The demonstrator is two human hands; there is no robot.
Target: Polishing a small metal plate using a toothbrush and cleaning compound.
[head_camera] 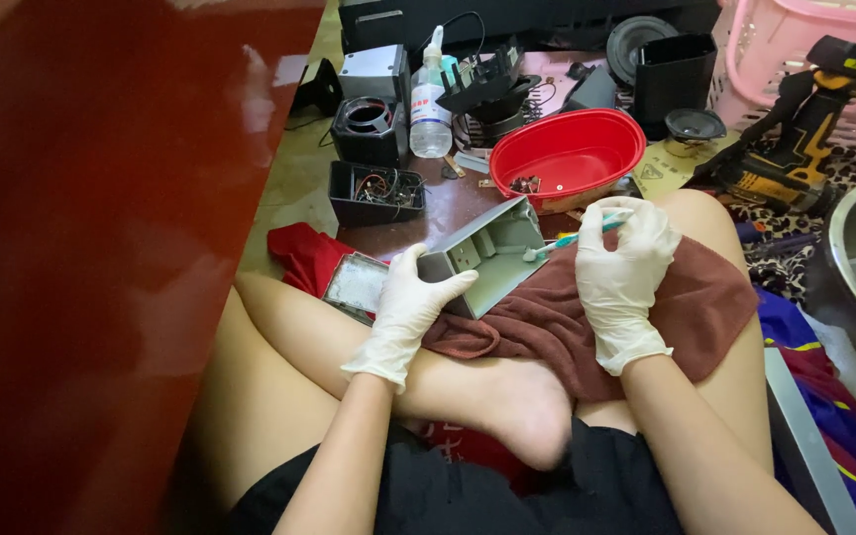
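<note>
Big glossy red panel (101,248) fills the left of the frame. Mid-frame, the gloved left hand (406,302) has its grip clenched on the near edge of a grey metal housing (487,253), which sits tilted on a dark red cloth (557,317) over the person's lap. Right hand (624,272), also gloved, is clamped around a teal toothbrush (579,236), bristle end at the housing. Red bowl (567,154) sits just above, yellow drill (795,139) upper right.

Bright, even indoor light with soft, faint shadows. Glare streaks the glossy red panel (101,248) from nine to eleven o'clock, which sits close and blurred. The centre is sharp; edges show slight wide-angle stretch.
</note>
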